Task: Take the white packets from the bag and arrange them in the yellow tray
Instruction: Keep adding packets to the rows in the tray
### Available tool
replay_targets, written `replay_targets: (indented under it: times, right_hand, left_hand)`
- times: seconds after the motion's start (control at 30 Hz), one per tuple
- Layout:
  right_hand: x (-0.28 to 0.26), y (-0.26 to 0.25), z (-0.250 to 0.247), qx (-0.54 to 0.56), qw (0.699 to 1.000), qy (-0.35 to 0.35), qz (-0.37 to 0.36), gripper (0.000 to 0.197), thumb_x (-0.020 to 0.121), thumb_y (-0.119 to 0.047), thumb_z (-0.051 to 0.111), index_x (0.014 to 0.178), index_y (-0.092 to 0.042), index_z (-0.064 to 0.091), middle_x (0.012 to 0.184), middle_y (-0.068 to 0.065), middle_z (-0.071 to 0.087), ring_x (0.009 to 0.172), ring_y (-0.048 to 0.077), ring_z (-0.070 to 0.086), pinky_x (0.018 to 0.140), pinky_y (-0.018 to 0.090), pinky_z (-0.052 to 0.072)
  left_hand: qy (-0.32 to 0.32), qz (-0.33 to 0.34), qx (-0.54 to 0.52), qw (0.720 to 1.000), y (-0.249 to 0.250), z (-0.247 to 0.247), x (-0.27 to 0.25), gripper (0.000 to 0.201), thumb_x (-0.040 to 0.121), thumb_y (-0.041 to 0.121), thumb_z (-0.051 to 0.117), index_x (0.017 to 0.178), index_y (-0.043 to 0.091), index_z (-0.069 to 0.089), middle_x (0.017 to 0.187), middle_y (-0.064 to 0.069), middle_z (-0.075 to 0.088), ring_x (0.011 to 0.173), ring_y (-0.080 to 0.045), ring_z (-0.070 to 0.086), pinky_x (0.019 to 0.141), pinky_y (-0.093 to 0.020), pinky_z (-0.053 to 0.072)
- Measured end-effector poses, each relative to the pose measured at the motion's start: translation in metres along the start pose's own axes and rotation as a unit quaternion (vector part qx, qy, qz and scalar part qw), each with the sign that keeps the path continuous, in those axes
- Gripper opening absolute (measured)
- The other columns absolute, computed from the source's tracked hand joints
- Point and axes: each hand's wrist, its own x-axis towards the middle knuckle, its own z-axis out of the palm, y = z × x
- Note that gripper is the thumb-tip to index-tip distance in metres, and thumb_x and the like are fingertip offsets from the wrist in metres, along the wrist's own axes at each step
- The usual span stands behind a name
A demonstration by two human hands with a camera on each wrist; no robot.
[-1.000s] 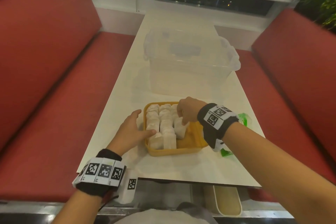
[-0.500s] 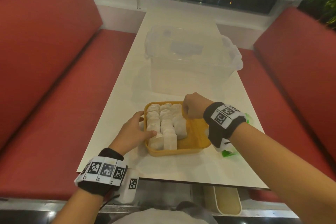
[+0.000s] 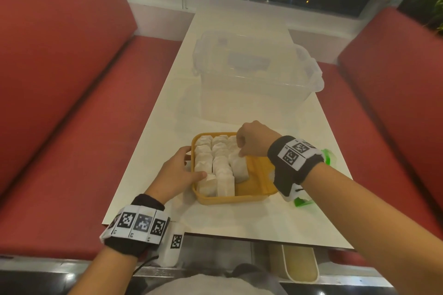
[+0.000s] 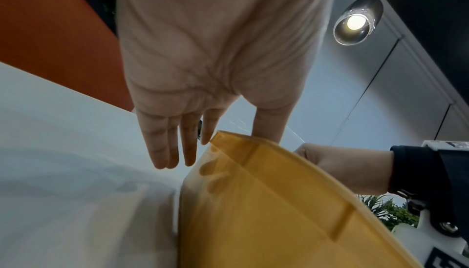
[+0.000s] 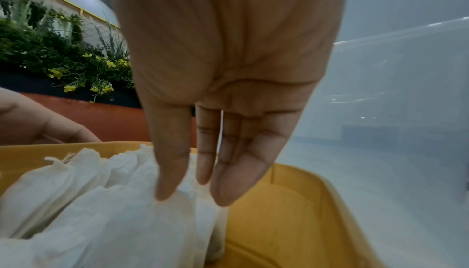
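Note:
The yellow tray sits near the table's front edge and holds several white packets standing in rows on its left side. Its right part is bare. My left hand rests at the tray's left wall, fingers straight on the table and thumb over the rim against a front packet. My right hand hovers over the far right row, with straight fingertips touching the top of a packet. A green bag lies mostly hidden under my right wrist.
A clear plastic box with its lid on stands just beyond the tray. Red bench seats run along both sides of the narrow white table. The table's front edge is close to my body.
My right hand has shifted slightly toward the tray's far side, off the packet it placed in the right row. The left hand has stayed at the tray's left wall.

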Motion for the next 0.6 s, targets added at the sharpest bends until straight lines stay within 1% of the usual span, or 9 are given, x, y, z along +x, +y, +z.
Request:
replay_targets:
  times: [0.07, 0.13, 0.2, 0.27, 0.33, 0.43, 0.5, 0.6]
  right_hand:
    - [-0.0007, -0.0013, 0.0009, -0.011, 1.0, -0.024, -0.013, 0.035, 0.075, -0.027, 0.079, 0.104, -0.014, 0.065, 0.096, 0.002, 0.061, 0.085, 0.022, 0.059, 0.075, 0.029, 0.051]
    - [-0.0015, -0.0052, 0.0028, -0.056, 0.996, -0.06, -0.023, 0.046, 0.072, -0.035, 0.081, 0.111, -0.019, 0.061, 0.1, 0.0, 0.06, 0.086, 0.02, 0.058, 0.074, 0.03, 0.05]
    - [-0.0014, -0.0087, 0.0046, -0.104, 0.991, -0.079, -0.031, 0.044, 0.076, -0.035, 0.078, 0.114, -0.02, 0.062, 0.107, 0.0, 0.062, 0.089, 0.02, 0.058, 0.071, 0.029, 0.046]
    - [-0.001, -0.0092, 0.0036, -0.121, 0.989, -0.079, -0.023, 0.038, 0.08, -0.029, 0.075, 0.115, -0.016, 0.064, 0.111, 0.004, 0.064, 0.093, 0.024, 0.061, 0.073, 0.029, 0.047]
    - [-0.0004, -0.0085, 0.0013, -0.119, 0.99, -0.081, -0.002, 0.035, 0.081, -0.027, 0.074, 0.113, -0.013, 0.065, 0.109, 0.007, 0.066, 0.09, 0.024, 0.061, 0.072, 0.029, 0.047]
    - [0.0015, -0.0074, 0.0003, -0.101, 0.991, -0.083, 0.011, 0.036, 0.08, -0.027, 0.076, 0.111, -0.011, 0.065, 0.106, 0.008, 0.066, 0.084, 0.023, 0.058, 0.072, 0.028, 0.047]
    - [0.0031, -0.007, 0.0017, -0.082, 0.993, -0.082, 0.005, 0.034, 0.081, -0.021, 0.075, 0.111, -0.009, 0.065, 0.106, 0.01, 0.067, 0.082, 0.022, 0.057, 0.073, 0.028, 0.048]
    - [0.0045, -0.0067, 0.004, -0.057, 0.995, -0.076, -0.001, 0.029, 0.082, -0.012, 0.073, 0.11, -0.008, 0.066, 0.105, 0.011, 0.068, 0.081, 0.023, 0.06, 0.073, 0.026, 0.051]
  left_hand:
    - [-0.004, -0.003, -0.003, 1.0, -0.0013, 0.0005, -0.0001, 0.075, 0.077, 0.023, 0.079, 0.141, 0.021, 0.038, 0.135, -0.004, 0.054, 0.122, -0.022, 0.051, 0.1, -0.037, 0.044]
    - [-0.005, -0.003, -0.007, 1.0, -0.0013, 0.0011, -0.0002, 0.075, 0.077, 0.023, 0.079, 0.14, 0.022, 0.038, 0.134, -0.003, 0.054, 0.121, -0.021, 0.053, 0.101, -0.039, 0.046]
    - [-0.006, -0.001, -0.007, 1.0, -0.0008, 0.0012, -0.0007, 0.075, 0.077, 0.022, 0.079, 0.14, 0.021, 0.038, 0.133, -0.003, 0.055, 0.118, -0.021, 0.054, 0.1, -0.04, 0.047]
    - [-0.007, 0.001, -0.011, 1.0, -0.0005, 0.0011, -0.0006, 0.075, 0.077, 0.02, 0.079, 0.14, 0.021, 0.039, 0.132, -0.003, 0.055, 0.116, -0.02, 0.056, 0.099, -0.039, 0.048]
    - [-0.008, -0.001, -0.02, 1.0, -0.0009, 0.0004, -0.0006, 0.074, 0.077, 0.018, 0.079, 0.14, 0.02, 0.039, 0.13, -0.004, 0.056, 0.113, -0.02, 0.057, 0.097, -0.038, 0.049]
    - [-0.007, -0.001, -0.023, 1.0, -0.0011, 0.0005, -0.0006, 0.074, 0.077, 0.018, 0.079, 0.14, 0.02, 0.039, 0.129, -0.004, 0.057, 0.111, -0.021, 0.059, 0.097, -0.041, 0.05]
    - [-0.008, -0.001, -0.024, 1.0, -0.0003, 0.001, -0.0008, 0.074, 0.077, 0.018, 0.079, 0.14, 0.02, 0.039, 0.129, -0.004, 0.057, 0.111, -0.021, 0.059, 0.097, -0.041, 0.05]
    - [-0.01, -0.003, -0.026, 1.0, 0.0001, 0.0011, -0.001, 0.075, 0.077, 0.018, 0.079, 0.14, 0.02, 0.039, 0.13, -0.004, 0.057, 0.112, -0.02, 0.059, 0.097, -0.04, 0.05]
